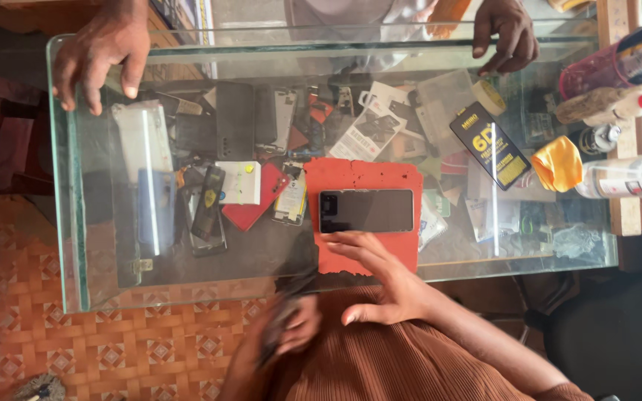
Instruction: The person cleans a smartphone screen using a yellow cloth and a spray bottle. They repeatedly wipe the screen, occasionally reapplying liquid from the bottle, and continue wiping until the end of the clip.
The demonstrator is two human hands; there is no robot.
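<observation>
Nearest the camera, the left hand (291,330) is blurred below the bench edge, curled around a dark slim object (280,327) I cannot identify. The right hand (380,278) lies with fingers spread loosely, fingertips resting on the near edge of a red mat (365,178) just beside a dark phone (366,211) that lies flat, screen up, in the middle of that mat. The mat sits on the glass bench (76,245), a clear case holding a jumble: phone covers, a red case (258,204), a white box (239,182), loose handsets and packaged screen protectors. A black and yellow protector package (490,145) and a yellow cloth (559,165) lie to the right. Beyond them a pink cup (596,70) holds tools, beside bottles. At the far edge another person's two hands (102,52) rest on the glass rim
</observation>
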